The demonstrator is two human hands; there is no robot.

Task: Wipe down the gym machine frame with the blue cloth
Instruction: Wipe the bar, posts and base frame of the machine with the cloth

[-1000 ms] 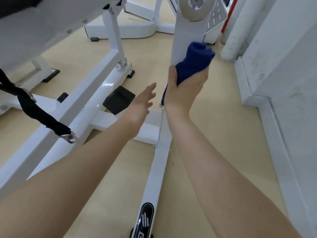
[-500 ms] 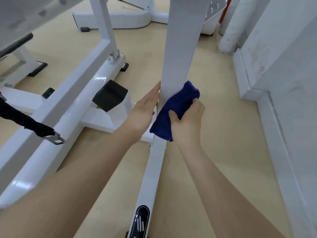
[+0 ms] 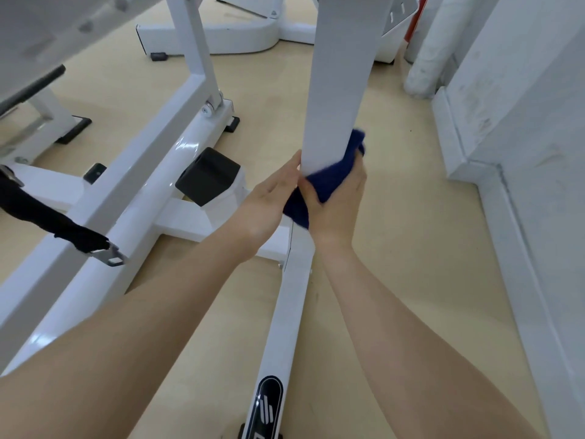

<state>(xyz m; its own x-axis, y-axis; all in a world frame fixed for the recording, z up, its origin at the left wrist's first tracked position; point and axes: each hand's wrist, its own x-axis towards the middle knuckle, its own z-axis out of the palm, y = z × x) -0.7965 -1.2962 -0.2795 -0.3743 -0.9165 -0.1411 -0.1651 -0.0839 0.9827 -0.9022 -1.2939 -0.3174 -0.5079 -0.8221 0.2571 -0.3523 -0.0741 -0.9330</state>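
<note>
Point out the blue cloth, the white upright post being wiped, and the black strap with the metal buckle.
blue cloth [image 3: 332, 177]: head view, on the bunched fabric above the thumb.
white upright post [image 3: 338, 90]: head view, on its bare front face.
black strap [image 3: 38, 213]: head view, on the webbing left of its metal buckle.

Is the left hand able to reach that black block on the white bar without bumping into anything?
Probably yes. The left hand rests with straight fingers against the white upright post, and the black block sits just to its left. Only bare floor and white bar lie between them, and the hand holds nothing.
</note>
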